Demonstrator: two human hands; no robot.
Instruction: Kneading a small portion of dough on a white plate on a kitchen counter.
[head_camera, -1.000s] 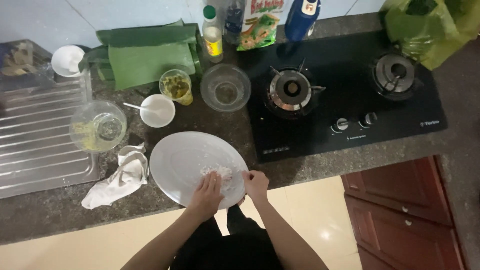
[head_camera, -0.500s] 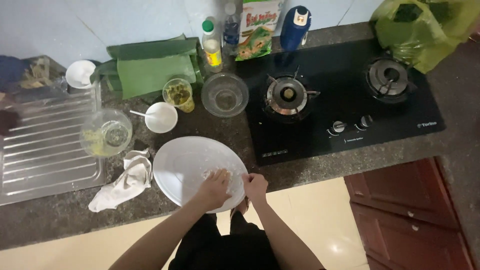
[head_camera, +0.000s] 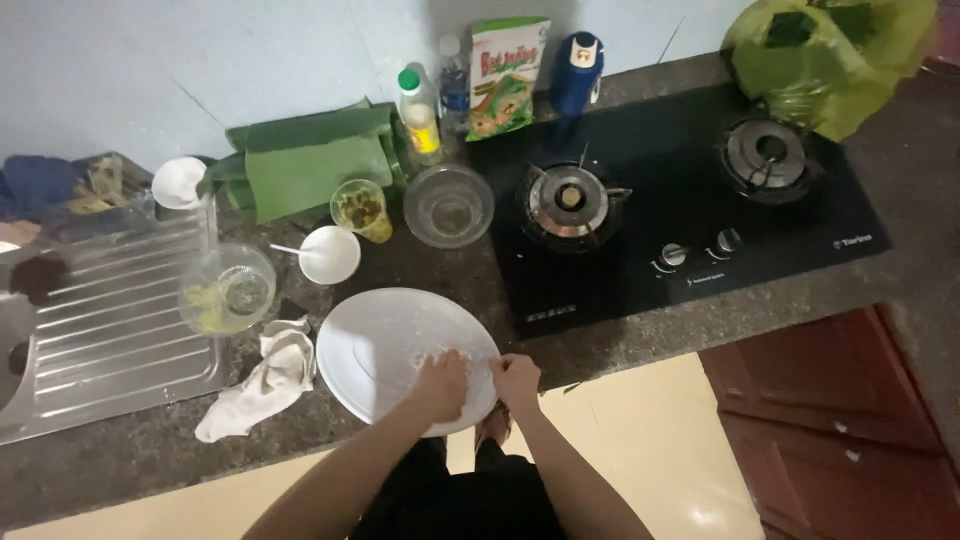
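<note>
A: Two hands working at the front edge of the stone counter (head_camera: 620, 335). Going largest to smallest: black gas hob (head_camera: 690, 215) is sitting toward the right end, steel drainboard (head_camera: 110, 320) is taking the left end, big white plate (head_camera: 385, 345) is lying at the front edge between them.

B: Hands?

A: Left hand (head_camera: 440, 385) is resting flat-ish on the plate's near rim, fingers curled narrow, pressing something pale. Right hand (head_camera: 517, 378) is gripping the plate's right rim, fingers pinched close. Cannot tell what's under the left palm, it's covering it.

B: Smaller stuff?

A: Folded green leaves (head_camera: 300, 165) are lying at the back edge, yellow-green bag (head_camera: 835, 60) is filling the back right corner, white cloth (head_camera: 265, 380) is bunching just left of the plate. Clear glass bowl (head_camera: 448, 205) is sitting beside the hob, another glass bowl (head_camera: 228, 290) is standing on the drainboard's right edge, small white bowl (head_camera: 330, 254) with a spoon is sitting between them.

B: Risks?

A: Plate is overhanging the front edge slightly, I judge; pressing down on the near rim could be tipping it off the counter. Sliding it left could be dragging the cloth along.

B: Hard to make out?

A: Low light is blurring whatever's on the plate. Drainboard is getting cut off at the left edge of the view, bag at the top.
</note>
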